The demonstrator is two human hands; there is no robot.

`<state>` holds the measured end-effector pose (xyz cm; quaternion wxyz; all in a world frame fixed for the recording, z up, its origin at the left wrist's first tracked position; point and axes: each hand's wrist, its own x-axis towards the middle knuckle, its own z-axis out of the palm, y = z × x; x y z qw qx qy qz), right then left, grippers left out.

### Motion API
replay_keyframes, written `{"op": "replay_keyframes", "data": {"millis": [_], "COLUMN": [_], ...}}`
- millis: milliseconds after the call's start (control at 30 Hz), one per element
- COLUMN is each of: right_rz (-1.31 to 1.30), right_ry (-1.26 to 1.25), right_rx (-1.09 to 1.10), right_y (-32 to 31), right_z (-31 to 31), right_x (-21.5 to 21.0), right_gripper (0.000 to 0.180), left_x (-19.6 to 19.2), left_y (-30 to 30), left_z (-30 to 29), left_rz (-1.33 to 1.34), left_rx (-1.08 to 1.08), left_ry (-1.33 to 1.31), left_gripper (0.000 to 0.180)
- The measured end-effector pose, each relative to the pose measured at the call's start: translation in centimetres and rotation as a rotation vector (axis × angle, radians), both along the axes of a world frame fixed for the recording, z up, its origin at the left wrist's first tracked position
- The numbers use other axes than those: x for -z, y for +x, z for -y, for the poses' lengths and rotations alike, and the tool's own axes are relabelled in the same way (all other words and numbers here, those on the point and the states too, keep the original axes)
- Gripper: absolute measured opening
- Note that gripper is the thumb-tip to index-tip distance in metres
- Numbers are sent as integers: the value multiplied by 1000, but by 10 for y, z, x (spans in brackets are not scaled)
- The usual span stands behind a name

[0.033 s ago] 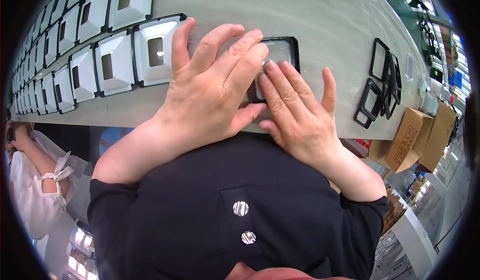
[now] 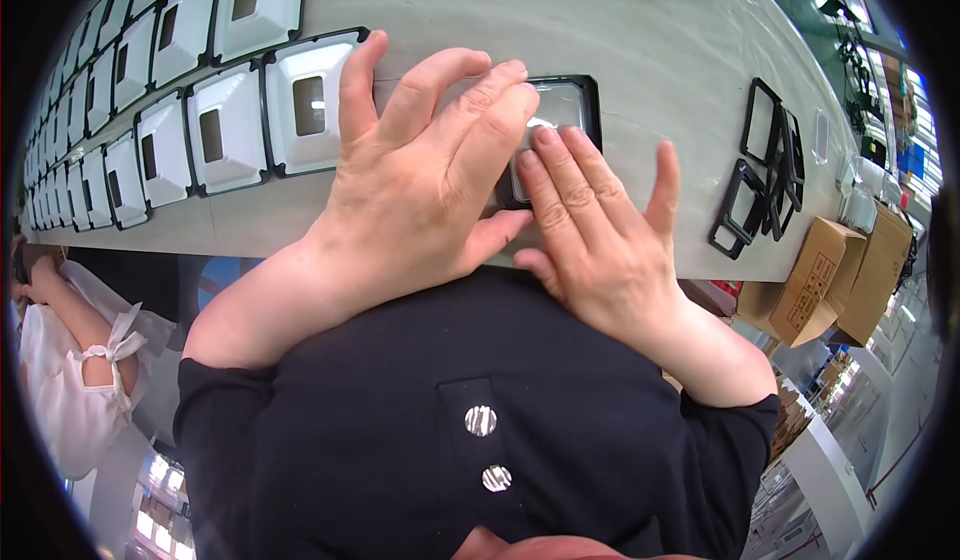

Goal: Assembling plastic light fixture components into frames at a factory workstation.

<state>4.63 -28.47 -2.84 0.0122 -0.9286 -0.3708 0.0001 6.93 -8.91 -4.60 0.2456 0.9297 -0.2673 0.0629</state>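
Note:
A rectangular black frame [image 2: 594,110] with a clear pane [image 2: 560,108] lies on the table in front of me, partly covered by both hands. My left hand [image 2: 415,180] arches over its left side, fingers spread and bent, the thumb stretched toward the near edge. Whether those fingertips touch the frame cannot be made out. Flat on the pane rest the long fingers of my right hand [image 2: 610,225], with its little finger sticking out to the right and the thumb apart. Neither hand grips anything visible.
Rows of white housings [image 2: 288,130] with black rims and rectangular openings fill the table's left side. Several black frames [image 2: 742,200] lie in a loose pile at the right. Beyond the table's right edge stands an open cardboard box [image 2: 810,280]. Another person's white sleeve [image 2: 75,380] shows at left.
My right hand's little finger and thumb have shifted slightly outward. Otherwise the hands and the frame stay nearly where they were.

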Motion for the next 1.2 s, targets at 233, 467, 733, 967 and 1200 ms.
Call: {"op": "replay_keyframes", "data": {"millis": [233, 467, 733, 967, 1200], "right_rz": [68, -203, 118, 110, 124], "right_ry": [-113, 148, 297, 408, 566], "right_rx": [-49, 1, -119, -71, -62], "right_y": [9, 19, 71, 92, 108], "right_z": [-16, 6, -39, -75, -56], "right_x": [-10, -11, 3, 4, -16], "right_gripper": [64, 47, 32, 29, 35], "left_x": [-2, -8, -13, -8, -11], "left_y": [6, -8, -21, -31, -40], "left_z": [1, -4, -46, -58, -65], "left_rz": [118, 23, 224, 139, 121], "left_rx": [20, 5, -299, -274, -256], "left_ry": [52, 28, 179, 216, 252], "left_gripper": [54, 60, 57, 55, 52]}}
